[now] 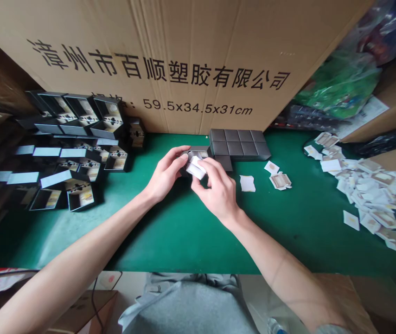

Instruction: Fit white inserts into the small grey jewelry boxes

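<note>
Over the middle of the green table, my left hand (pixel 169 169) is closed around the left side of a small dark jewellery box (pixel 201 150). My right hand (pixel 219 185) pinches a small white insert (pixel 195 168) at the front of that box, its thumb and fingers along the insert's right side. My left thumb rests close to the insert's upper left. How far the insert sits inside the box cannot be made out, since my fingers cover part of both. Just behind and to the right stands a block of closed dark boxes (pixel 239 144).
Open dark boxes (pixel 81 195) stand in stacked rows at the left. White inserts (pixel 368 185) lie heaped at the right; a white square (pixel 247 183) and a few pieces lie nearer. A large cardboard carton (pixel 184 41) walls off the back of the green table (pixel 184 241).
</note>
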Action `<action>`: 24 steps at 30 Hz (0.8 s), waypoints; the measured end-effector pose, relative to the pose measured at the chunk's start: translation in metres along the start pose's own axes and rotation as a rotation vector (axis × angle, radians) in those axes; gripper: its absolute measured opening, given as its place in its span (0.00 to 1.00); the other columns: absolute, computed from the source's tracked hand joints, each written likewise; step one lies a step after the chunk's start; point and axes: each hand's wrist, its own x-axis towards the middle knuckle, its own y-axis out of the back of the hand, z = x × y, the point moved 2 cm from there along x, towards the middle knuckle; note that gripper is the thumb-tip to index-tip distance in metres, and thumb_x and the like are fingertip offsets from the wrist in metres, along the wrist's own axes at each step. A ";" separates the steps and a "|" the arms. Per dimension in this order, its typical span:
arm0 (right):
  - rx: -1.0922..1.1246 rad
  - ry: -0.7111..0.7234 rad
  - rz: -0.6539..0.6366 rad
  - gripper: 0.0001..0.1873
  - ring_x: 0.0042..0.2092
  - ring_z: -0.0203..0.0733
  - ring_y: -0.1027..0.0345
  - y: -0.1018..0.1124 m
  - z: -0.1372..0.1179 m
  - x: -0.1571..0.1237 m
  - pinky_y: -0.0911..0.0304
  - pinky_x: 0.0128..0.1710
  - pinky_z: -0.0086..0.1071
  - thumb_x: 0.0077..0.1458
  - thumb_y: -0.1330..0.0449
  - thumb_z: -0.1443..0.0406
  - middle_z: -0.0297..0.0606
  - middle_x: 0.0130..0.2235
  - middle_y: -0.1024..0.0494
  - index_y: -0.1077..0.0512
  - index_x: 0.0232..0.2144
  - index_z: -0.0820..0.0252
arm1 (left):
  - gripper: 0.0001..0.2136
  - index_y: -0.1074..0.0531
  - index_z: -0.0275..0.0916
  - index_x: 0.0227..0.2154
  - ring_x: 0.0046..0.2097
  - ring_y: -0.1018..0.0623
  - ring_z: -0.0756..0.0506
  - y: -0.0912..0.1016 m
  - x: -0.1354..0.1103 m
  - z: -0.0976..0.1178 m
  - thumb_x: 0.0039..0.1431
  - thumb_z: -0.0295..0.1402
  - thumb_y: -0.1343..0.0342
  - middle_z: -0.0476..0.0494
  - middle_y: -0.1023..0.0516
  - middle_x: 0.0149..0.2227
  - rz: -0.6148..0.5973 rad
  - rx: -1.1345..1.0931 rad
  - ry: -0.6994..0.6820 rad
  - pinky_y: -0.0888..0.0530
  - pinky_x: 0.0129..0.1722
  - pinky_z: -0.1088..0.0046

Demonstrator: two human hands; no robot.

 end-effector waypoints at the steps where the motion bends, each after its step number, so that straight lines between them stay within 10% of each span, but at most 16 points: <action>1: -0.002 0.009 0.004 0.17 0.46 0.46 0.22 0.000 -0.001 0.000 0.24 0.44 0.39 0.62 0.44 0.66 0.43 0.55 0.24 0.31 0.53 0.53 | 0.20 0.29 0.44 0.55 0.45 0.23 0.45 0.000 0.000 -0.001 0.63 0.44 0.45 0.44 0.23 0.46 -0.015 -0.036 0.012 0.23 0.40 0.72; 18: 0.089 0.042 0.052 0.13 0.53 0.44 0.27 -0.001 -0.005 0.003 0.29 0.55 0.39 0.64 0.44 0.66 0.40 0.52 0.22 0.31 0.51 0.54 | 0.20 0.33 0.47 0.58 0.50 0.22 0.44 -0.004 -0.001 -0.002 0.65 0.45 0.46 0.43 0.25 0.53 -0.105 -0.065 0.008 0.22 0.47 0.69; 24: 0.233 -0.057 0.105 0.13 0.41 0.40 0.25 0.000 -0.007 0.005 0.26 0.47 0.36 0.60 0.39 0.65 0.37 0.42 0.19 0.29 0.48 0.55 | 0.20 0.29 0.44 0.56 0.48 0.22 0.43 -0.001 0.002 -0.003 0.63 0.43 0.41 0.42 0.23 0.51 -0.112 -0.206 0.030 0.23 0.47 0.69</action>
